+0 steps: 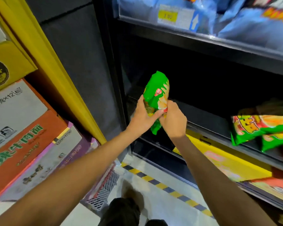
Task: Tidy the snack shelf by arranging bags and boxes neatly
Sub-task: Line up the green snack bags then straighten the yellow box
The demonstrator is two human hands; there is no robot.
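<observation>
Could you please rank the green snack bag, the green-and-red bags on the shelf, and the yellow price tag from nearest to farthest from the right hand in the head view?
1. Green snack bag: gripped by the right hand, and by the left hand too.
2. Green-and-red bags: lying on the same shelf, off to the right.
3. Yellow price tag: on the shelf edge above.

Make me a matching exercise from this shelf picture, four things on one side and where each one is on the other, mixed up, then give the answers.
Things:
1. green bag
2. blue bags
3. cardboard boxes
4. striped tape

Places:
A. on the floor along the shelf base
B. stacked at far left
C. held in left hand and right hand
D. on the top shelf

Pairs: 1-C, 2-D, 3-B, 4-A
</observation>
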